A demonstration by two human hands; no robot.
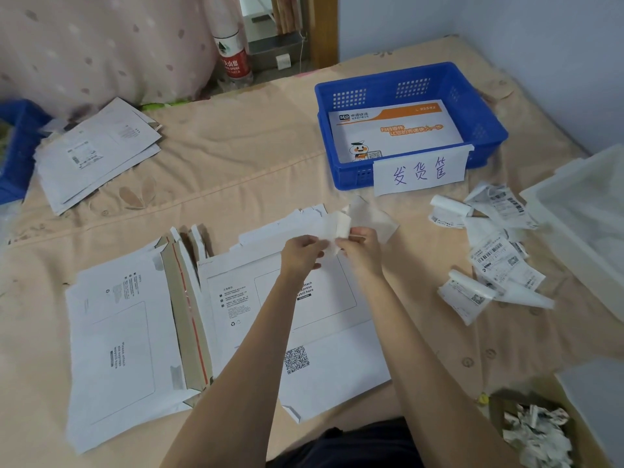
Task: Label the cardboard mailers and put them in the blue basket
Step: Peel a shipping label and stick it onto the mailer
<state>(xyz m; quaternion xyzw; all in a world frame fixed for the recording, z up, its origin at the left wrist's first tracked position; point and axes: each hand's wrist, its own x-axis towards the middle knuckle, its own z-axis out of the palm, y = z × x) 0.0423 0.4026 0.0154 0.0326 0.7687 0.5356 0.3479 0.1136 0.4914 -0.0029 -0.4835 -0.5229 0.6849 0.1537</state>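
**Peeling the label before it goes on the mailer**

While both hands are working at chest height above the bed [236, 136], the left hand [302, 255] and the right hand [359, 244] are each pinching a part of one white shipping label [358, 219], fingers closed on the paper, apparently separating the sticker from its backing. The label is hanging in the air, just over the far edge of the open cardboard mailer [297, 319] lying directly below.

To do this well, the peel is best taken slowly from one corner, so the thin sheet is not curling back and sticking to itself. The printed frame on the mailer marked for the waybill is sitting right under the left wrist; that looks like the target, so one edge should go down first and the rest be smoothed outward.

The blue basket [486, 130] is standing well beyond the hands, already holding one orange-and-white mailer [398, 130]. More unlabelled mailers [114, 342] are lying to the left, another stack [98, 153] farther back. Loose labels [496, 261] are lying curled to the right; spent paper looks to be going into the box of scraps [537, 434].
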